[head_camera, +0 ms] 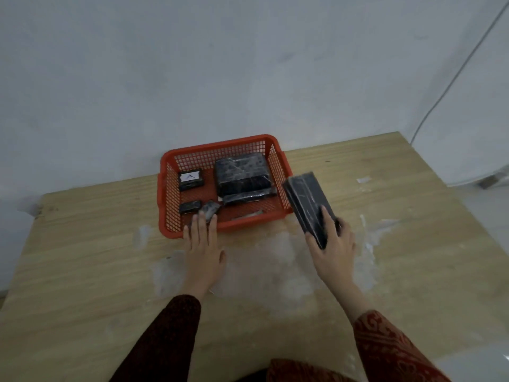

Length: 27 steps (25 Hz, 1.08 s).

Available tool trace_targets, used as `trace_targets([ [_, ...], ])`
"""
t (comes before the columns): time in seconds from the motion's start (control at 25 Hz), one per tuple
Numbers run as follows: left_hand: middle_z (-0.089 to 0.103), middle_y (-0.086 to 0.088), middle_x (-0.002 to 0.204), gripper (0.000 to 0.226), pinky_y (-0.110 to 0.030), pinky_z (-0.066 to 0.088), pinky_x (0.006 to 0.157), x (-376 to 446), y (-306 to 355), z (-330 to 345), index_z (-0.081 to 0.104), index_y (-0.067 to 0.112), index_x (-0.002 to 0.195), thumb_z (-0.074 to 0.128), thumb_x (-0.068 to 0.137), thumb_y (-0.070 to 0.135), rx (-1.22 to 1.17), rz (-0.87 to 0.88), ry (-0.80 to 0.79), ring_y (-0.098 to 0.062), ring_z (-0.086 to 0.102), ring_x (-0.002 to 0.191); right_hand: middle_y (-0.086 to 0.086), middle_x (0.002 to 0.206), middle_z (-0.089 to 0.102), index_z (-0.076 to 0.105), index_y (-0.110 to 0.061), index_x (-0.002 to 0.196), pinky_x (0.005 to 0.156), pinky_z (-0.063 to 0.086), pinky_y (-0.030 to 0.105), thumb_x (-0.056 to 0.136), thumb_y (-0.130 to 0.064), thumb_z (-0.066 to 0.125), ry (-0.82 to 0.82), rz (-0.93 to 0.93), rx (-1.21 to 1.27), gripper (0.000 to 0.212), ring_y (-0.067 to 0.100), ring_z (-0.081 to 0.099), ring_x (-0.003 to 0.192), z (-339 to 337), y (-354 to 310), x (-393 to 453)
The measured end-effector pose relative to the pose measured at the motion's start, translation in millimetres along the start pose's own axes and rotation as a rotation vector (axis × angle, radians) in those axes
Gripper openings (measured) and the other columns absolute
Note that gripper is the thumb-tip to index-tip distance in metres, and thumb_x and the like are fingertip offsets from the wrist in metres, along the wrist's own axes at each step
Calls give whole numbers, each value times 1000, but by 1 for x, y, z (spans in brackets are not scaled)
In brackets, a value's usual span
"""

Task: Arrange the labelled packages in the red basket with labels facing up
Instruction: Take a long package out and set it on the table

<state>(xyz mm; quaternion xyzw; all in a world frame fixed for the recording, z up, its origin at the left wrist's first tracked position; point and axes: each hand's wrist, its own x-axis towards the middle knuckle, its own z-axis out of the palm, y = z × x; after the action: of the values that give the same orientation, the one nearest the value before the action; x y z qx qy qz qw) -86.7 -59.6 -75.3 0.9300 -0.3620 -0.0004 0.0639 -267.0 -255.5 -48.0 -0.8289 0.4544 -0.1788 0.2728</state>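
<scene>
A red mesh basket [278, 164] stands at the table's far edge. Inside, a small black package with a white label facing up [191, 179] lies at the back left. A large black wrapped package [240, 172] fills the right side, with a flatter one [249, 197] under its front edge. Two small black packages lie at the front left: one flat [189, 207], one tilted [210, 208] under the fingertips of my left hand [202, 244]. My right hand [332, 244] grips a long black package [305, 199] just right of the basket, no label showing.
The wooden table [82, 257] carries clear plastic wrap scraps [264, 260] in front of the basket and to the right. A grey wall rises right behind the basket. A white cable [446, 89] hangs at the right.
</scene>
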Motion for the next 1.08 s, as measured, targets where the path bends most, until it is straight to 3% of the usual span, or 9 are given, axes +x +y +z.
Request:
trace_targets([
  [0.16, 12, -27, 156, 93, -55, 3, 116, -1, 1, 1, 21, 1, 148, 73, 74, 24, 10, -20, -11, -42, 8, 145, 16, 143, 30, 26, -37, 144, 106, 26, 53, 85, -44, 58, -110, 241, -76, 68, 36, 32, 126, 0, 43, -28],
  [0.4, 9, -23, 158, 84, -53, 3, 118, -1, 3, -3, 21, 3, 149, 66, 82, 28, 16, -53, -15, -39, 3, 147, 18, 153, 17, 23, -29, 147, 111, 20, 54, 86, -49, 55, -210, 171, -228, 72, 37, 18, 138, 0, 54, -32],
  [0.52, 6, -18, 159, 79, -49, -2, 118, -3, 4, -5, 18, 6, 150, 61, 87, 27, -78, -82, -8, -33, -3, 147, 20, 156, 12, 29, -20, 145, 115, 13, 55, 87, -36, 58, -183, 15, -203, 67, 38, 8, 144, 3, 37, -24],
  [0.68, 1, -13, 161, 70, -41, -5, 120, -11, -1, -10, 17, 13, 151, 53, 93, 27, -233, -95, 10, -27, -11, 148, 21, 146, 36, 49, -10, 132, 113, 25, 53, 86, -16, 62, -162, -385, -17, 48, 40, 25, 140, 17, -23, -6],
  [0.92, 24, -16, 156, 56, -43, 5, 119, -11, -40, -24, 38, 11, 143, 57, 91, 16, -408, -226, 149, -31, 9, 147, 11, 124, 56, 60, -10, 116, 101, 41, 42, 89, -14, 57, -459, -765, 41, 28, 28, 46, 120, 81, -136, 43],
  [1.08, 32, -20, 151, 46, -52, 20, 116, 21, -74, -29, 42, 8, 140, 48, 97, 21, -500, -295, 223, -35, 22, 143, 9, 112, 59, 61, -12, 112, 88, 45, 41, 93, -19, 52, -616, -883, -127, 22, 27, 53, 105, 145, -191, 75],
])
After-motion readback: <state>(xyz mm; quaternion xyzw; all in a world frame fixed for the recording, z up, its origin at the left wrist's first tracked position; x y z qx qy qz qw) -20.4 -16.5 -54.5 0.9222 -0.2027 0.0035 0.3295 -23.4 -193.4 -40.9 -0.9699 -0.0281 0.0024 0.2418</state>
